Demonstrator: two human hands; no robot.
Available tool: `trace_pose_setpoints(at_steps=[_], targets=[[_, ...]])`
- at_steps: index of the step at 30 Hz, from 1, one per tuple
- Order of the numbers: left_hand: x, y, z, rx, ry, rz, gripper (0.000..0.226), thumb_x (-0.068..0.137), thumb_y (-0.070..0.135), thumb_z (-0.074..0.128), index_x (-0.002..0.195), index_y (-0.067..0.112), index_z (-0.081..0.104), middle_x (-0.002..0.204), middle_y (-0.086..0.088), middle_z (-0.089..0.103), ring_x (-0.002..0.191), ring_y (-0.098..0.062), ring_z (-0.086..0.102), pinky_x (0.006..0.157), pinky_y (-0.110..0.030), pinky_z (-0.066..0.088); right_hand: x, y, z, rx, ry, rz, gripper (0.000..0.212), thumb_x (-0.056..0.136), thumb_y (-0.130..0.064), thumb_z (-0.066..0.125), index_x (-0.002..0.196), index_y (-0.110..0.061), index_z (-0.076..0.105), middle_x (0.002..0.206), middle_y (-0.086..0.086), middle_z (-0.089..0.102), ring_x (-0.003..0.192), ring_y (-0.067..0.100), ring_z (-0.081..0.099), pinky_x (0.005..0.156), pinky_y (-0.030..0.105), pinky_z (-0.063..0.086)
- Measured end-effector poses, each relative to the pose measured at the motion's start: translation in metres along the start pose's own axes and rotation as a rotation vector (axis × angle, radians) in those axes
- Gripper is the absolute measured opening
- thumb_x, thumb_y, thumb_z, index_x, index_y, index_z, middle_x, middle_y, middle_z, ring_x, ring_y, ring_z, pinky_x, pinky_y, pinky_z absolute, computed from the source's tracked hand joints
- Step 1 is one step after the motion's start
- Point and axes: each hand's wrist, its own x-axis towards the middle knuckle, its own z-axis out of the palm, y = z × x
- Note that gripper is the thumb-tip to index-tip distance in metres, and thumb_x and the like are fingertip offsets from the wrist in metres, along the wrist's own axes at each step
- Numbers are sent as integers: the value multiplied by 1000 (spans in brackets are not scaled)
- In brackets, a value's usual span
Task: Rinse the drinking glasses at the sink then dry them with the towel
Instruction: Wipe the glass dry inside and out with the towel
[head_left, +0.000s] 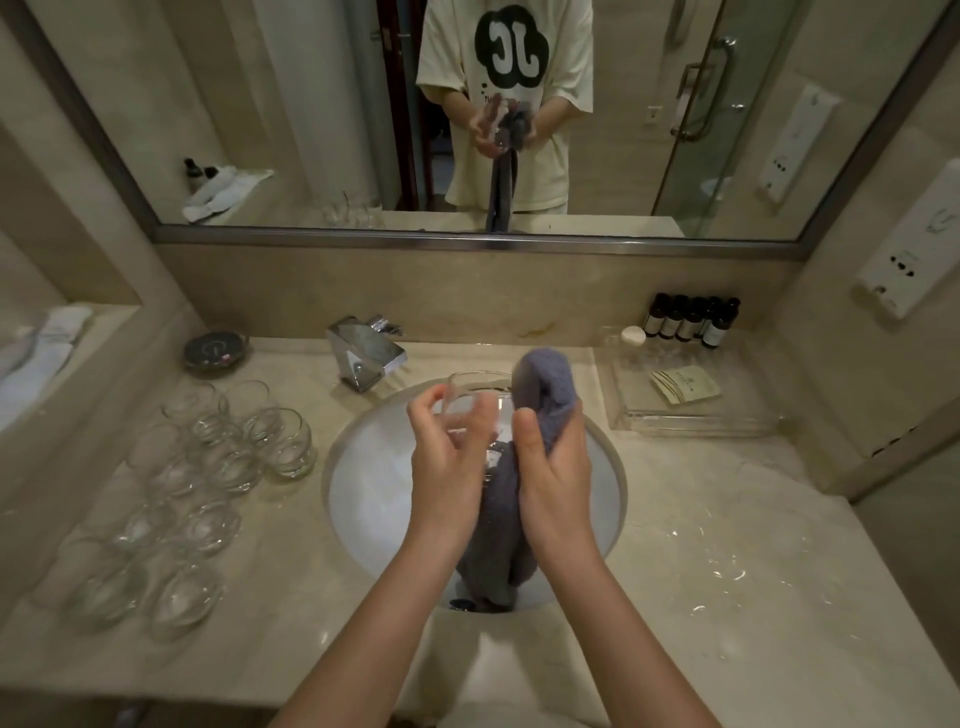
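Drying step, seen from the head camera over a round basin (343, 499) set into a stone counter (727, 597); both forearms reach in from the near edge and meet above the bowl. Left hand (447, 457), fingers curled round the wall of a clear drinking glass (475, 410) held tilted over the sink; right hand (556, 467), fingers clenched on a grey towel (545, 389), its upper fold pressed against the glass rim, its tail hanging down into the basin towards the drain (462, 604). Judged stage: this glass already rinsed, wiping under way; the next move probably calls for turning the glass in the left grip so that the cloth works round the wall and inside, then setting it down dry.

Room and edges: to the left, a cluster of glasses (208, 467) stands close-packed on the counter, reaching near the basin rim, so a set-down there wants care; whether these are rinsed or dry cannot be told. To the right, open counter with scattered water drops; further back, a clear tray (691, 415) and small dark bottles (691, 317). Behind the basin, the chrome tap (366, 356) stands just left of the raised glass; beyond it, the backsplash and mirror (260, 130).
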Motion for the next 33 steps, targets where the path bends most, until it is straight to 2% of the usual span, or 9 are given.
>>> trace_pose_setpoints(at_steps=[5, 10, 12, 16, 18, 20, 23, 29, 33], targets=[[10, 7, -9, -164, -93, 70, 65, 55, 50, 76, 112, 29, 53, 86, 12, 70, 75, -2, 67, 59, -19, 52, 10, -16, -4, 175, -75, 64, 10, 94, -51, 47, 104, -50, 48, 106, -16, 62, 98, -5, 60, 87, 17, 48], [25, 18, -23, -159, -279, -93, 50, 59, 60, 72, 100, 31, 69, 89, 0, 64, 72, -10, 63, 69, -29, 49, 16, -18, -6, 281, -94, 99, 10, 98, -38, 39, 102, -42, 48, 98, -25, 56, 74, -26, 56, 65, -1, 41], [27, 19, -21, -186, -216, -190, 53, 66, 63, 71, 105, 28, 67, 92, -1, 64, 72, -11, 65, 66, -29, 50, 12, -17, -2, 166, -60, 11, 14, 94, -50, 47, 107, -45, 46, 106, -23, 55, 88, -27, 51, 73, -3, 37], [25, 13, -11, -99, 29, -77, 42, 83, 67, 51, 98, 30, 65, 83, 6, 73, 72, -6, 69, 68, -27, 48, 4, -4, 9, 2, 32, -150, 67, 80, -62, 45, 129, -16, 46, 120, 0, 53, 108, 0, 52, 83, 4, 37], [23, 11, -9, -49, 51, -37, 39, 92, 59, 45, 94, 27, 66, 80, 5, 74, 70, -6, 69, 66, -25, 48, 8, -9, 6, 32, 32, -133, 51, 83, -62, 49, 121, -28, 48, 116, -4, 55, 104, -4, 54, 82, 4, 38], [23, 13, -10, -117, -22, -143, 48, 94, 59, 41, 95, 20, 68, 75, -2, 74, 64, -14, 69, 55, -25, 49, 14, -16, 2, 155, -25, -64, 30, 89, -56, 53, 112, -38, 47, 111, -13, 58, 96, -17, 56, 78, 3, 41], [24, 20, -17, -282, -218, -362, 60, 93, 63, 37, 96, 12, 67, 69, -8, 72, 54, -18, 65, 47, -22, 48, 25, -18, -6, 303, -118, 41, 39, 86, -54, 48, 119, -33, 51, 113, -5, 66, 101, 2, 65, 86, 19, 52], [31, 18, -35, -369, -373, -508, 71, 79, 61, 53, 111, 0, 69, 95, -11, 63, 69, -28, 63, 56, -28, 50, 23, -17, -17, 167, -140, -141, 23, 88, -35, 51, 110, -34, 47, 106, -23, 56, 93, -18, 56, 79, 3, 41], [30, 18, -49, -364, -399, -482, 57, 71, 49, 60, 108, 5, 64, 81, -13, 61, 61, -35, 61, 50, -34, 54, 24, -20, -32, 72, -200, -315, 37, 81, -37, 69, 110, -33, 46, 102, -32, 59, 93, -17, 56, 80, 4, 40]])
